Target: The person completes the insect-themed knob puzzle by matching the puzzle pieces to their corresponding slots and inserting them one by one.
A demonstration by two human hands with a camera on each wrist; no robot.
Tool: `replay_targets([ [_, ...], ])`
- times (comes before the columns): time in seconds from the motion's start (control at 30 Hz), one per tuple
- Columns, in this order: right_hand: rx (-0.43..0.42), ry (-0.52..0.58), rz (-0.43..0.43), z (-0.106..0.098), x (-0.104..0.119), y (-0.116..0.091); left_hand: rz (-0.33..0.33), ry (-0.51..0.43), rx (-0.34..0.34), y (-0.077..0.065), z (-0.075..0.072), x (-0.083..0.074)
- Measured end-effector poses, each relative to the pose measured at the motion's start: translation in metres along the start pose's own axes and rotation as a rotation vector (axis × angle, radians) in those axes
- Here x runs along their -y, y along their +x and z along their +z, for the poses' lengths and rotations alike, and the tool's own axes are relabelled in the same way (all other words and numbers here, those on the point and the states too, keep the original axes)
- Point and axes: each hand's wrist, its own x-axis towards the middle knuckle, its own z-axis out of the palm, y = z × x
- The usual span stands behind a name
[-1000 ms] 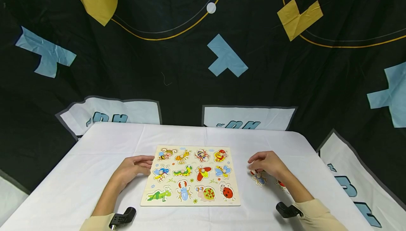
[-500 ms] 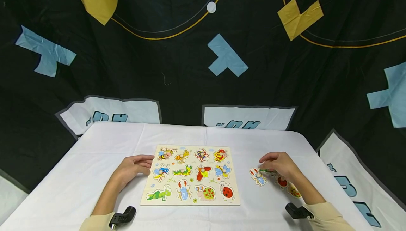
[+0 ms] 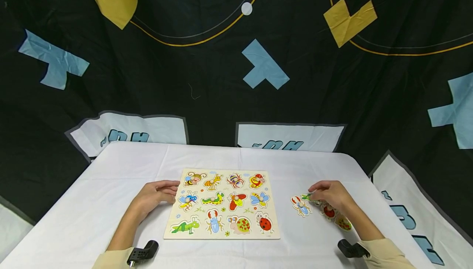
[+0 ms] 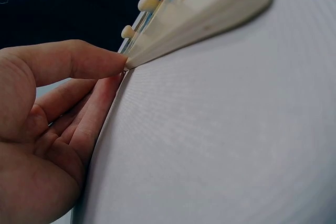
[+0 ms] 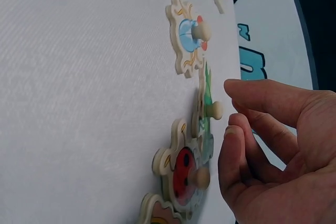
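Four knobbed pieces lie on the white tablecloth (image 3: 221,256) to the right of the puzzle board (image 3: 203,230). Nearest the board is the blue stag beetle piece (image 3: 301,206); next comes the green grasshopper piece (image 5: 207,98), then the ladybug piece (image 3: 327,211), and the snail piece (image 3: 343,222) is the farthest from it. I can't tell whether the last three touch one another.

My right hand (image 3: 329,195) is over on the board's right side, thumb and fingers apart, just beside the wooden knob (image 5: 215,110) of the grasshopper piece, with nothing gripped. From above, it partly covers that piece. My left hand (image 3: 157,195) is at the board's left edge, the digits fairly straight, one tip touching the rim, not clamped on it.

On the board, knobbed insects fill the upper two rows, while the front row shows flat pictures of a grasshopper, stag beetle, snail and ladybug. Beyond the board hangs a black backdrop (image 3: 221,80).
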Motion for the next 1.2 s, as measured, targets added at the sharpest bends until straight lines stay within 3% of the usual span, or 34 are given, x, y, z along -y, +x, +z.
replay_targets([
  [0.4,-0.004,0.033,0.055,0.002,-0.008,-0.002,0.000,-0.006,-0.002,0.000,0.000,0.000],
  [1.2,-0.030,0.007,0.063,0.005,-0.015,0.001,-0.005,-0.009,0.000,0.000,0.000,0.001],
])
